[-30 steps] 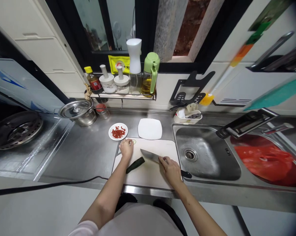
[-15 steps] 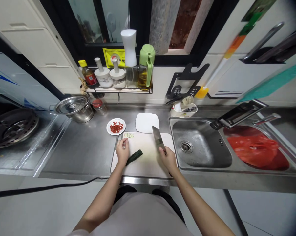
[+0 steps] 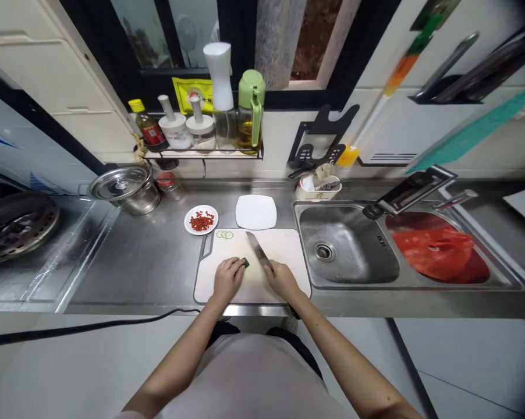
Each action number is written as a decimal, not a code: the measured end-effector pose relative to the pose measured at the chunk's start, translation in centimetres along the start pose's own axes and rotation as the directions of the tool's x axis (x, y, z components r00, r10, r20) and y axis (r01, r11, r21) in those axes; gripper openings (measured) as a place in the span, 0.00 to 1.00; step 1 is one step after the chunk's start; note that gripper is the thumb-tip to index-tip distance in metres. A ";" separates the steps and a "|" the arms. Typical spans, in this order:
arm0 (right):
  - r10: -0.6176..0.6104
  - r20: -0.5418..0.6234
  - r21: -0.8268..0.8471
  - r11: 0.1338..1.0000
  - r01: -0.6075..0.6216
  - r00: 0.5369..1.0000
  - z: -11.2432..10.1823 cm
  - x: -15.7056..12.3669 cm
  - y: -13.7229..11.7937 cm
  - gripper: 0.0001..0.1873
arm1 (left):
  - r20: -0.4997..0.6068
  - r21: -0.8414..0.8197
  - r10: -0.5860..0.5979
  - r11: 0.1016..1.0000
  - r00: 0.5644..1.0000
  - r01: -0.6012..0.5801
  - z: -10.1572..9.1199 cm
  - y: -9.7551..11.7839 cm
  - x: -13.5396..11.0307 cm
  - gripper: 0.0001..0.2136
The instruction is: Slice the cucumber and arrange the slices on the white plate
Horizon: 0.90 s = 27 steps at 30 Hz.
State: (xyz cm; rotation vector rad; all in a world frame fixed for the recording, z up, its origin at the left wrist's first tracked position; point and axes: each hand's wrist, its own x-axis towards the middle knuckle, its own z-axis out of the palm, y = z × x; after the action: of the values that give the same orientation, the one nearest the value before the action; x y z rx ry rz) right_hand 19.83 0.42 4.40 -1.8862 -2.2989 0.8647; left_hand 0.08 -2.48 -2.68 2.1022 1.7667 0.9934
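Observation:
A white cutting board (image 3: pixel 284 247) lies on the steel counter in front of me. My left hand (image 3: pixel 226 278) covers a dark green cucumber (image 3: pixel 245 262) on the board, with only its right end showing. My right hand (image 3: pixel 281 279) grips a knife (image 3: pixel 258 251) whose blade points up and left, its edge right beside the cucumber's end. A few cucumber slices (image 3: pixel 224 234) lie at the board's far left corner.
A small plate of red pieces (image 3: pixel 201 221) and an empty white square plate (image 3: pixel 256 212) sit behind the board. A lidded steel pot (image 3: pixel 123 189) stands left, a sink (image 3: pixel 345 250) right, with a red basin (image 3: pixel 437 256) beyond. A black cable (image 3: pixel 79 330) runs along the counter's front edge.
My left hand moved from the cucumber's left end to lie over it. The knife swung from upright to angled left, down beside the cucumber's end. The view shifted upward slightly.

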 end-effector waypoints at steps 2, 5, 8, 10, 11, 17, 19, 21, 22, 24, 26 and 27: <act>0.019 0.056 -0.057 0.998 -0.016 0.998 -0.2 -0.3 -0.7 0.15 | -0.015 -0.013 0.014 1.000 1.000 -0.015 0.2 -0.3 0.2 0.11; 0.039 0.109 -0.114 0.993 -0.027 0.993 -0.5 -0.6 -1.7 0.14 | -0.015 -0.026 0.029 0.999 0.999 -0.029 0.5 -0.6 0.5 0.11; 0.035 0.119 -0.145 0.989 -0.017 0.992 -0.6 -0.7 -2.3 0.13 | 0.009 -0.041 0.035 0.999 0.999 -0.034 0.7 -0.9 0.5 0.11; 0.025 0.120 -0.155 0.988 -0.006 0.993 -0.4 -0.7 -2.5 0.13 | 0.025 -0.052 0.037 0.998 0.999 -0.036 0.8 -1.0 0.5 0.11; 0.017 0.118 -0.158 0.987 0.002 0.993 -0.3 -0.7 -2.5 0.13 | 0.030 -0.056 0.040 0.998 0.999 -0.038 0.9 -1.0 0.4 0.12; 0.010 0.144 -0.185 0.983 0.017 0.989 0.2 -0.6 -2.9 0.15 | 0.016 -0.072 0.051 0.996 0.999 -0.050 0.9 -0.9 0.4 0.11; 0.001 0.144 -0.188 0.982 0.026 0.990 0.3 -0.5 -3.1 0.15 | 0.010 -0.076 0.057 0.996 0.998 -0.056 0.9 -0.8 0.4 0.11; -0.010 0.138 -0.186 0.982 0.036 0.990 0.4 -0.5 -3.1 0.15 | 0.007 -0.080 0.063 0.995 0.998 -0.063 0.9 -0.9 0.4 0.11; -0.015 0.136 -0.184 0.982 0.040 0.991 0.5 -0.5 -3.2 0.15 | 0.007 -0.081 0.065 0.995 0.998 -0.065 0.9 -0.9 0.4 0.11; -0.015 0.143 -0.185 0.982 0.041 0.990 0.5 -0.5 -3.2 0.14 | 0.006 -0.081 0.065 0.995 0.998 -0.065 1.0 -0.9 0.4 0.11; -0.007 0.156 -0.188 0.981 0.037 0.988 0.6 -0.5 -3.3 0.14 | 0.010 -0.079 0.064 0.995 0.998 -0.063 1.0 -1.0 0.3 0.11; -0.005 0.160 -0.190 0.981 0.036 0.987 0.6 -0.5 -3.4 0.14 | 0.013 -0.078 0.063 0.995 0.998 -0.062 1.1 -1.0 0.3 0.11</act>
State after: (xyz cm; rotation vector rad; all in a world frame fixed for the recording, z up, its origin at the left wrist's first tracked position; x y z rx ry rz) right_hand 16.75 -0.65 5.57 -1.9259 -2.5776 0.8478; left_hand -0.04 -1.69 -3.93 2.1233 1.6379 1.0415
